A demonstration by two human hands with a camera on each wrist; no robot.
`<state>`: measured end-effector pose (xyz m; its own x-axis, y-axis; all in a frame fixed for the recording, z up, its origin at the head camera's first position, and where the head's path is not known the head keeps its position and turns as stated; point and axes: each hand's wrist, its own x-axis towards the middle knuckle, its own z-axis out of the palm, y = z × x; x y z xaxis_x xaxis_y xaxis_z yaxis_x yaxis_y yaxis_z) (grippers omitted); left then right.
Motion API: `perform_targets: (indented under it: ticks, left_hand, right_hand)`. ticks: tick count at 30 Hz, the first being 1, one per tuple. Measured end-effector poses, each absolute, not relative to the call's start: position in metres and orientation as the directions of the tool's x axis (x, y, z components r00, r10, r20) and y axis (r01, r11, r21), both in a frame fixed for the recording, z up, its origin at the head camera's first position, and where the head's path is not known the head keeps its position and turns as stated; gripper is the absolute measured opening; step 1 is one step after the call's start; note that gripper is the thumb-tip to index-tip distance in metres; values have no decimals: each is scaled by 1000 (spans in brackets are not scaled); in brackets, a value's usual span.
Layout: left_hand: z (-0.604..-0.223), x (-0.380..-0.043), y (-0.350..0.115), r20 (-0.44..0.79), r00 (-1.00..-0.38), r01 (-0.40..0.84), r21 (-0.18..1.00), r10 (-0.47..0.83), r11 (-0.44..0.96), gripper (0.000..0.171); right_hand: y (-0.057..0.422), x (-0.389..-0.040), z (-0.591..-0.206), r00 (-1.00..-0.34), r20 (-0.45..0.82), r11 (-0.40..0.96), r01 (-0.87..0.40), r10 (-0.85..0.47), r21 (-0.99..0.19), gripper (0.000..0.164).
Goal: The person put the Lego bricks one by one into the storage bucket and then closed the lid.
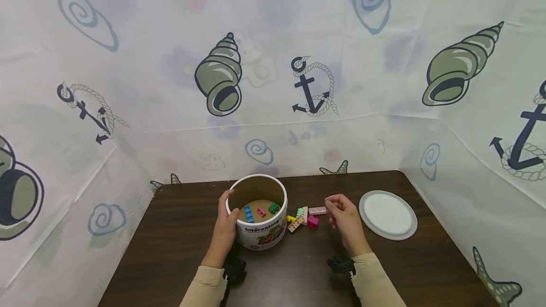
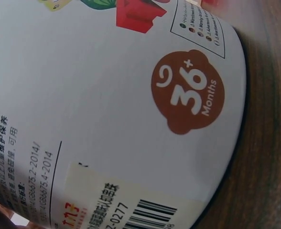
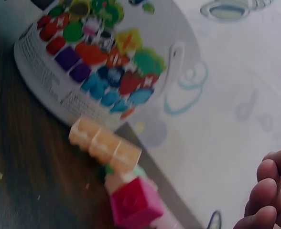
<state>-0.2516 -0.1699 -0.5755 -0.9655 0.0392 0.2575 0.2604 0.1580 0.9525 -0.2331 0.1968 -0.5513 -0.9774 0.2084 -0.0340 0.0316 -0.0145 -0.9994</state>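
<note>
At the left, the left hand (image 1: 223, 232) grips the near-left side of a white tub (image 1: 246, 239), its thumb at the rim. The tub stands upright on the dark table (image 1: 170, 255), left of the middle and towards the far edge. On its floor lie a blue brick (image 1: 249, 214), a small pink brick (image 1: 261, 212) and a green brick (image 1: 274, 208). The left wrist view shows a "36+ Months" mark and a barcode on its wall.

Just right of the tub, a loose cluster holds a yellow brick (image 1: 291, 219), a tan brick (image 1: 296, 224), a mint brick (image 1: 300, 212), a magenta brick (image 1: 313, 221) and a long pink brick (image 1: 317, 211). The right hand (image 1: 347, 221) is bent, fingertips close together by the long pink brick's right end; whether they pinch anything cannot be told. Farther right, a round white lid (image 1: 388, 214) lies flat near the table's right edge, towards the far right corner.
</note>
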Motion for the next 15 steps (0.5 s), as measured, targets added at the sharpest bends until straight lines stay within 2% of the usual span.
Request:
perform_targets:
  ticks: [6, 15]
  left_hand:
    - [-577, -251, -169, 247, -968, 251, 955, 44, 155, 63]
    - [-575, -254, -171, 242, -970, 245, 956, 35, 159, 63]
  right_hand:
    - [206, -236, -573, -971, -118, -52, 109, 206, -993, 26]
    - [209, -241, -590, -967, -165, -119, 144, 193, -982, 25]
